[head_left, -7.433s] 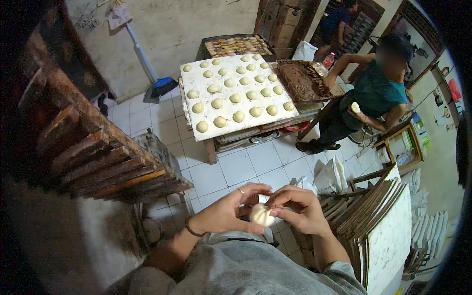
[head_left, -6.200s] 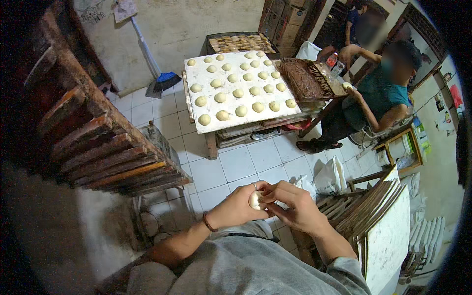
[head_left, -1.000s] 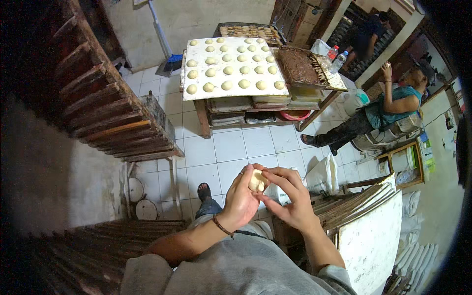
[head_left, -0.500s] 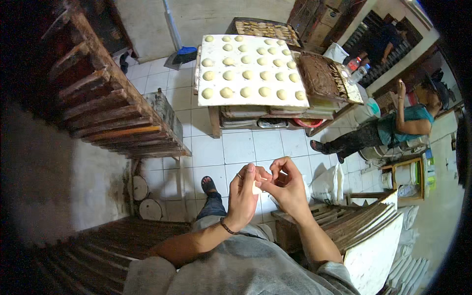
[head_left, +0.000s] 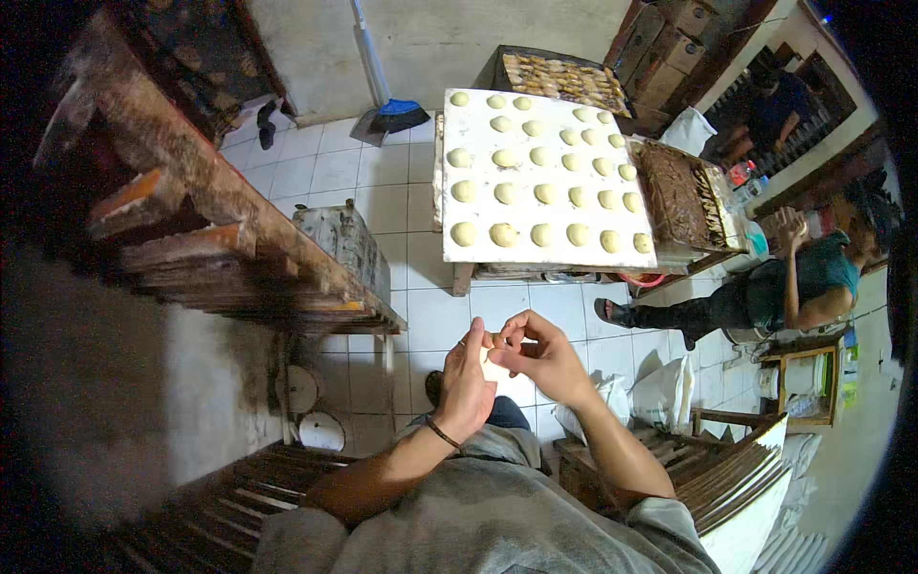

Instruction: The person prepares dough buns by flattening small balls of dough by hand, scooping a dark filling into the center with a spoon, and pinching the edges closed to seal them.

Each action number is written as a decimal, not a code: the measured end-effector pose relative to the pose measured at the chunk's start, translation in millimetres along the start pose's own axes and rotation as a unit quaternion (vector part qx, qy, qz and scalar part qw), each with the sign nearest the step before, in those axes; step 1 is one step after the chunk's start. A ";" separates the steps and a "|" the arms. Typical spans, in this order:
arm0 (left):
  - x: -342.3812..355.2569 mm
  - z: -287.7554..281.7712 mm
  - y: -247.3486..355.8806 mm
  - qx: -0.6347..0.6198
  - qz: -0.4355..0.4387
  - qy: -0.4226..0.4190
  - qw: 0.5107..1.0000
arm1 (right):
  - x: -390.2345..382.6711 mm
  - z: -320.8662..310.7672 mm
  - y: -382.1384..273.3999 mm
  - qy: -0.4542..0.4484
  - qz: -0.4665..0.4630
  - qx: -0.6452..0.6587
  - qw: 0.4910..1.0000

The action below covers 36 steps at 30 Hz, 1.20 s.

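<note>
In front of my body, a small pale piece of dough [head_left: 491, 367] is held between both hands and mostly covered by them. My left hand [head_left: 465, 390] cups it from the left, its thumb side up. From the right, the bent fingers and thumb of my right hand [head_left: 549, 362] pinch at its edge. Beyond them, a white board [head_left: 478, 251] lies on the table, bearing rows of round pale dough balls [head_left: 545, 194]. The board and its balls are apart from my hands.
Right of the board lies a tray of brown paste [head_left: 674, 196]; a tray of small browned pieces [head_left: 564, 81] is behind. A wooden rack [head_left: 239, 191] stands left. A broom [head_left: 397, 113] leans at the wall. Another person [head_left: 803, 282] is at right, near white sacks [head_left: 665, 390].
The board and table now appear nearer and further right in view, as I have moved. Both hands stay together at the dough, with the right fingers shifted slightly. The other person's raised hand is lower.
</note>
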<state>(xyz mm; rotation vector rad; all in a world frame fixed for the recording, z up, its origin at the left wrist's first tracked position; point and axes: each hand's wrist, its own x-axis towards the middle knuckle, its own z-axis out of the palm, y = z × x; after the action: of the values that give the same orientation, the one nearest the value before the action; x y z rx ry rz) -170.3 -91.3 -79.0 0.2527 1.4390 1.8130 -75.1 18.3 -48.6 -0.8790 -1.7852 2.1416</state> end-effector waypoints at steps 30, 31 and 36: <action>275.7 22.2 16.8 0.116 -0.078 0.046 0.989 | 308.1 -111.5 -30.9 -0.228 -0.123 -0.306 0.916; 288.1 21.8 18.3 0.086 -0.072 0.066 0.991 | 329.2 -117.1 -29.8 -0.196 -0.112 -0.312 0.923; 321.6 -23.1 6.9 0.040 -0.066 0.105 0.992 | 514.0 -141.7 -43.4 -0.043 -0.150 -0.356 0.922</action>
<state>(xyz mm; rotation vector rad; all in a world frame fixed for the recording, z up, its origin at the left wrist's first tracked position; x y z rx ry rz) -401.7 109.8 -179.1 0.0058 1.6352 1.7163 -413.5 412.8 -175.2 -0.5738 -2.6002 1.3537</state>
